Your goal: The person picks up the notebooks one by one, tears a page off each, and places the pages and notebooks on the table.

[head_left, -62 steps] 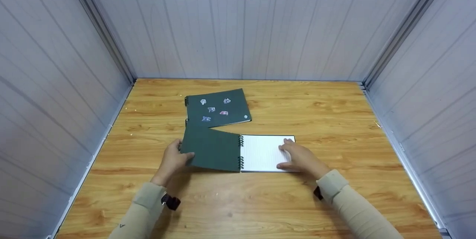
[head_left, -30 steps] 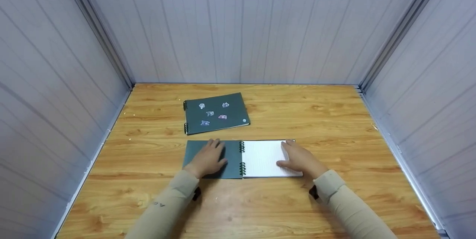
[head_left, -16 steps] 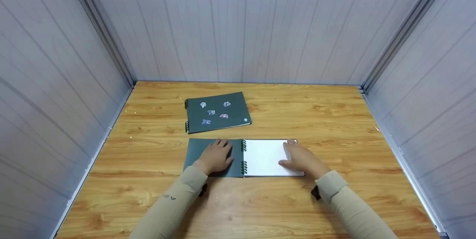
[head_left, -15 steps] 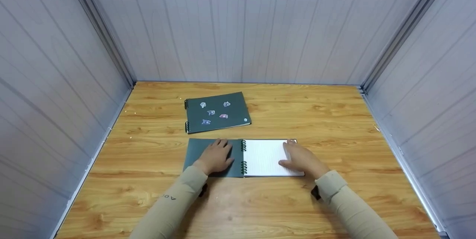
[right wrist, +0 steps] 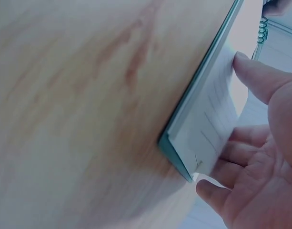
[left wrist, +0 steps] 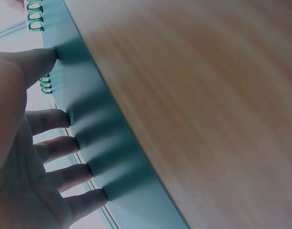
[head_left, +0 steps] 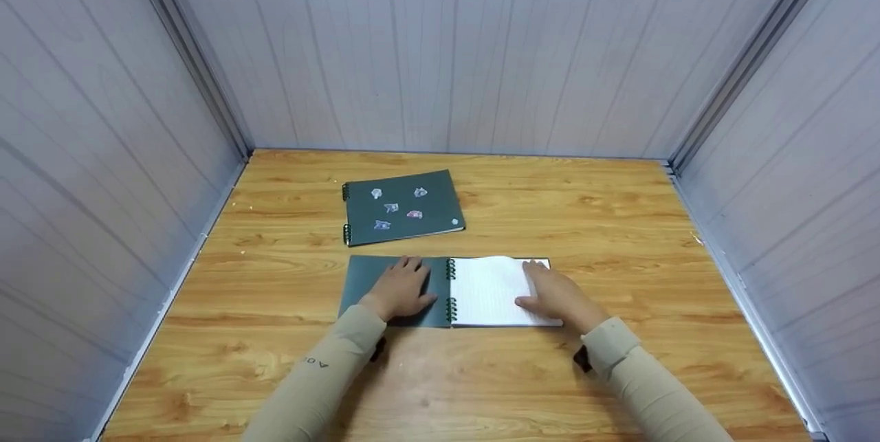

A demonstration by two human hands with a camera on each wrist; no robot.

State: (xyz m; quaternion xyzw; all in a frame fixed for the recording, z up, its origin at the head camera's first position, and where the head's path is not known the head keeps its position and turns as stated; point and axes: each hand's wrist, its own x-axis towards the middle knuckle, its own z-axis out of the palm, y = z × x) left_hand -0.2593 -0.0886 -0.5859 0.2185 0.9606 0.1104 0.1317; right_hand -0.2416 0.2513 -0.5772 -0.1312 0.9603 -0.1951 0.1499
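Observation:
A spiral-bound notebook lies spread on the table, its dark green cover (head_left: 359, 277) folded flat to the left and a white lined page (head_left: 485, 294) facing up on the right. My left hand (head_left: 404, 289) rests on the inside of the cover; in the left wrist view its spread fingertips (left wrist: 97, 196) and thumb press on the green surface. On the page's right part lies my right hand (head_left: 555, 296), with the thumb (right wrist: 248, 67) on the paper and the other fingers by the far corner. The page's top edge bulges up slightly beside that hand.
Behind the spread notebook lies a second, closed green notebook (head_left: 430, 212), slightly turned, with several small stickers on its cover. Pale panel walls (head_left: 440, 50) enclose the wooden table (head_left: 584, 208) at the back and both sides.
The left hand has lowered the raised green cover flat onto the table and moved from its outer edge onto its surface. The page's top edge now bulges. My right hand has barely moved.

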